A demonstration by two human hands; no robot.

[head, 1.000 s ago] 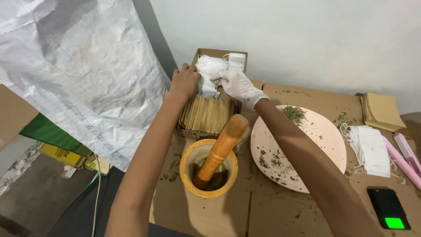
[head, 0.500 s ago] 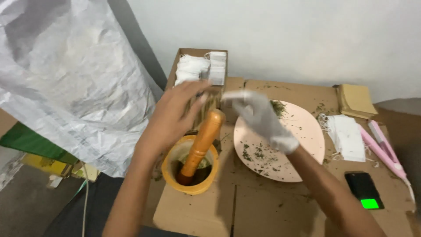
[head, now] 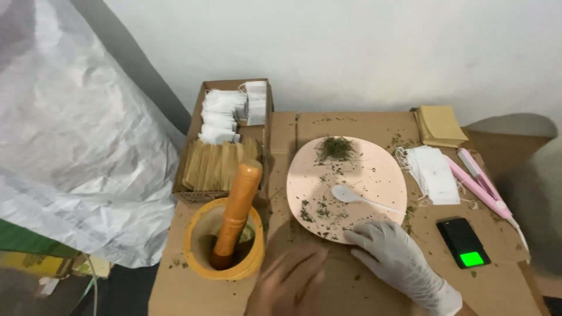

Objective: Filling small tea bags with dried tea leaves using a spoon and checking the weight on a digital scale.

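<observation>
Plate [head: 386, 175]: pale pink, herb-flecked, white spoon [head: 351, 196] on it.

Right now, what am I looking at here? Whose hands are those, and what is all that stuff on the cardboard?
The camera sits on a person's head, looking down at their own hands. The right hand, in a white glove, rests open at the edge of a pink plate strewn with dried green herb and bearing a white spoon. The bare left hand is blurred and holds nothing visible. Nearby stand a yellow mortar with a wooden pestle, a box of paper sachets and a small scale.
</observation>
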